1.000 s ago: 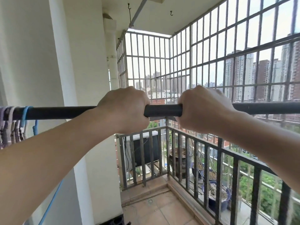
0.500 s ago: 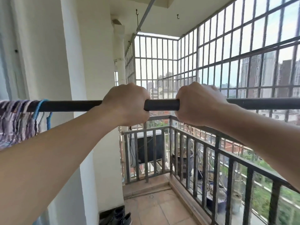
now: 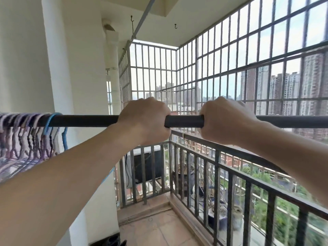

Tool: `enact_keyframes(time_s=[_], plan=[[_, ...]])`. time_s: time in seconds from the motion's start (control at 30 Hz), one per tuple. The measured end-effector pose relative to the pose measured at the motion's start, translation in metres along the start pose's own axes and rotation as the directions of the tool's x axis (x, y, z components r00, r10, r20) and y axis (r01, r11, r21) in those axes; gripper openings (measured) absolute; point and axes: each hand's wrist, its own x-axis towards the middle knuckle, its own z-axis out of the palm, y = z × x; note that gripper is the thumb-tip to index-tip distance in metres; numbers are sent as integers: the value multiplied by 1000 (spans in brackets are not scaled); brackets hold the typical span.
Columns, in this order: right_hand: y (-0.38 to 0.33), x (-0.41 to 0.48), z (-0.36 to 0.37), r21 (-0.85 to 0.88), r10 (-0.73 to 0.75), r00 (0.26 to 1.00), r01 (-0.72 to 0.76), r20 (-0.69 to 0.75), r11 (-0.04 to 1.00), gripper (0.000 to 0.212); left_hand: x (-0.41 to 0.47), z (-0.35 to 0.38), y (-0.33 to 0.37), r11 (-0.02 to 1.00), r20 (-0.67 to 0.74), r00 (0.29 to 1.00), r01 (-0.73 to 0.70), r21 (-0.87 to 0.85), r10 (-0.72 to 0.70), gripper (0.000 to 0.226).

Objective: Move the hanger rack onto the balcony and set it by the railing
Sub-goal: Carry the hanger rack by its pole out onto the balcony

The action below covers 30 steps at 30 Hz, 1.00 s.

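The hanger rack's black top bar (image 3: 184, 121) runs level across the view at chest height. My left hand (image 3: 144, 119) and my right hand (image 3: 225, 119) are both closed around it, side by side near its middle. Several purple and blue hangers (image 3: 26, 137) hang bunched on the bar's left end. The rack's legs are out of view. The dark metal balcony railing (image 3: 230, 157) runs along the right, below and beyond the bar.
A white wall and pillar (image 3: 58, 68) stand close on the left. A metal window grille (image 3: 248, 68) closes the balcony above the railing. Tiled floor (image 3: 159, 231) lies ahead, dark shoes (image 3: 110, 241) by the wall. Potted plants (image 3: 216, 208) and an air-conditioner unit (image 3: 147, 164) sit outside the railing.
The view has shifted forward and left to right along the balcony; more hangers show at the bar's left end. Both hands keep the same grip on the bar.
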Motion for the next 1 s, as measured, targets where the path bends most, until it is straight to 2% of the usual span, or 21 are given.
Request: enact_keyframes(time_s=[0.2,0.33,0.6,0.83,1.0], plan=[[6,-11,-12,-93,47,999,-46,12,995,9,5,8,10,994,-6,999,-33,-103,32,11],[12,-21,-18,-180,88,996,-89,-16,980,13,14,15,20,979,-18,996,-88,-183,86,20],[39,-47,-24,-299,211,977,-210,-31,931,13,38,33,55,935,-65,972,-234,-268,225,20],[64,-66,-16,-363,303,953,-276,17,890,34,58,69,88,861,-120,932,-361,-359,341,31],[81,-69,-8,-426,376,927,-344,-10,837,23,78,90,108,809,-159,908,-419,-413,389,20]])
